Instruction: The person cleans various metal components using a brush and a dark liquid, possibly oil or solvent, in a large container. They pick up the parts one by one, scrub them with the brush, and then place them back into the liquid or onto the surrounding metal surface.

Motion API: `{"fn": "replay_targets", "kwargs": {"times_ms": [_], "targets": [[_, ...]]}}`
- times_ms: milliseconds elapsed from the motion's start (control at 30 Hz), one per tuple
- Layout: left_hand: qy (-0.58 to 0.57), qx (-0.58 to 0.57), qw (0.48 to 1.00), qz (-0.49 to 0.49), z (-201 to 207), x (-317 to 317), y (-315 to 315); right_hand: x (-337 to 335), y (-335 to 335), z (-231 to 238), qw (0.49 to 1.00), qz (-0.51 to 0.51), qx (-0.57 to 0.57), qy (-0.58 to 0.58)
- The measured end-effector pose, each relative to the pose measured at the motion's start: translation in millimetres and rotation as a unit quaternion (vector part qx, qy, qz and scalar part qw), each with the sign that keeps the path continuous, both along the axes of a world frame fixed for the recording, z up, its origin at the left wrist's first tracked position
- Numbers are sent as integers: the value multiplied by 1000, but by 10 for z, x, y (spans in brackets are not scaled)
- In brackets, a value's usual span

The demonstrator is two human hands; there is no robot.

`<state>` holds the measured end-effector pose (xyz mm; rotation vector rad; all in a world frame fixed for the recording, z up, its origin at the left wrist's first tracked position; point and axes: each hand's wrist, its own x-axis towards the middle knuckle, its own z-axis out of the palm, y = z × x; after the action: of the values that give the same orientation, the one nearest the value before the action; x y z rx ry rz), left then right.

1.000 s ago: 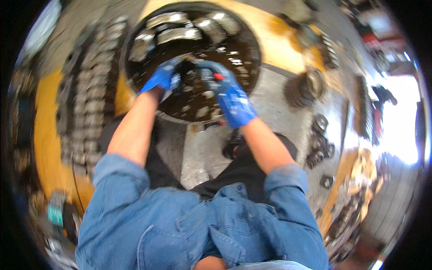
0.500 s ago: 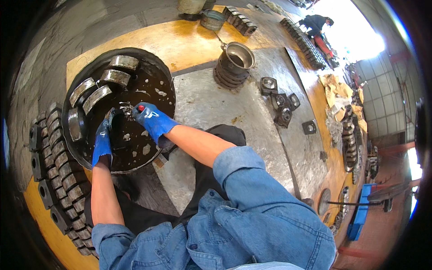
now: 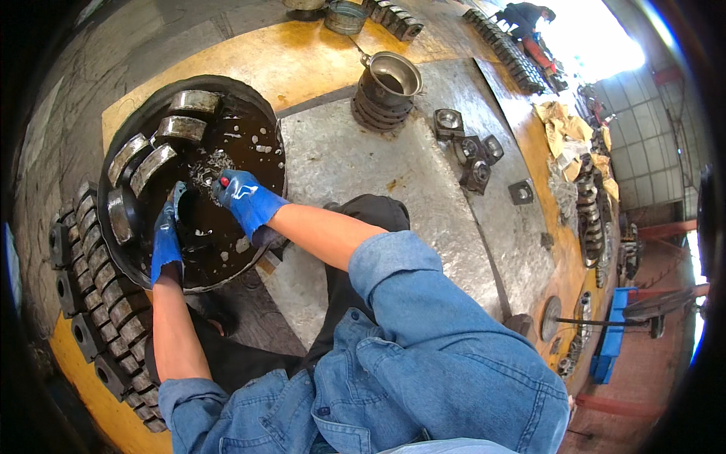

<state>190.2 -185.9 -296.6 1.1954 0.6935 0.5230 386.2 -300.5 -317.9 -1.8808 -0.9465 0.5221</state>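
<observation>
A round black basin (image 3: 257,104) of dark liquid with pale foam stands in front of me. My left hand (image 3: 167,231), in a blue glove, is closed at the basin's left side round a dark curved piece (image 3: 181,200), mostly hidden by the glove. My right hand (image 3: 246,198), also blue-gloved, is closed over the liquid on a red-ended tool (image 3: 224,181); its working end is hidden. Beside the hands, the liquid (image 3: 206,168) is splashed and frothy. Several thick curved metal blocks (image 3: 181,129) rest along the basin's far and left sides.
Rows of dark metal blocks (image 3: 106,291) lie left of the basin. On the metal sheet (image 3: 333,163) to the right stand a metal pot (image 3: 391,79) and several square dark parts (image 3: 475,174). A person (image 3: 525,26) bends beside a long block row at the far right.
The view has shifted slightly. My right hand has dropped a little toward me, and the liquid beside it is more splashed. The curved piece in my left hand has turned and shows less.
</observation>
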Motion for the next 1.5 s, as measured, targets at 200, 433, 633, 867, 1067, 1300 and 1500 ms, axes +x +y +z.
{"fn": "replay_targets", "kwargs": {"times_ms": [200,433,633,867,1067,1300,1500], "targets": [[54,-46,997,38,221,181,-163,-208,-241,76,998,1,-62,-24],[79,-92,991,58,-130,-73,12,-432,-336,380,985,25,-104,133],[-7,-177,981,73,-113,-86,-118,-437,-388,964,967,59,-73,237],[16,-227,970,80,-188,-195,-136,-265,-357,566,980,157,-110,61],[25,-247,965,83,-154,-153,-152,-33,12,82,980,151,-73,-106],[8,-250,967,45,-68,-92,-176,120,66,-193,996,73,46,15],[25,-196,978,74,69,-118,-302,196,196,31,994,34,-100,-22]]}}
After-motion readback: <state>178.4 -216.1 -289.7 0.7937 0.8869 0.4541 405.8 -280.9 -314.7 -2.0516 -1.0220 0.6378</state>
